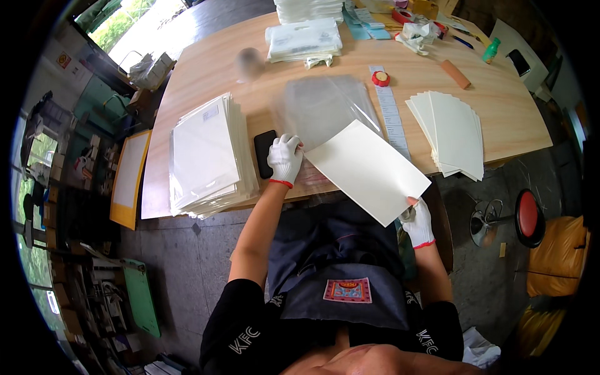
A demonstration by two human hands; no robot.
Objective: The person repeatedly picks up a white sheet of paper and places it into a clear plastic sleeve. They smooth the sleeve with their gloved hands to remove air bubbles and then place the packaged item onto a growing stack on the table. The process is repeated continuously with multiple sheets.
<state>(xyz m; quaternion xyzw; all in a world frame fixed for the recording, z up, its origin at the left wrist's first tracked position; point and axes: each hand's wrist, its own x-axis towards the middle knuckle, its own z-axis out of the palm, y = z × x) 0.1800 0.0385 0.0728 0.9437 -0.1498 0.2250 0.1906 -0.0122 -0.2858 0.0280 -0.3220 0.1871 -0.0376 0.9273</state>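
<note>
My right hand [419,224], in a white glove with a red cuff, grips the near right corner of a white card sheet [369,165], its thumb on top. The sheet is tilted, its far part lying over a pile of clear plastic bags [328,103]. My left hand [285,159], gloved likewise with bare fingertips, is closed at the left edge of the clear bags and seems to pinch the film there. Just left of it lies a black phone [262,150]. Further left stands a thick stack of bagged white sheets [206,147]. Fanned white sheets [453,134] lie at the right.
On the wooden table [506,122] are a printed paper strip [392,119], a red round object [380,79], a brown block [455,74], a green bottle [492,50] and piled plastic bags [304,40]. A red-seated stool [530,217] stands right of the table.
</note>
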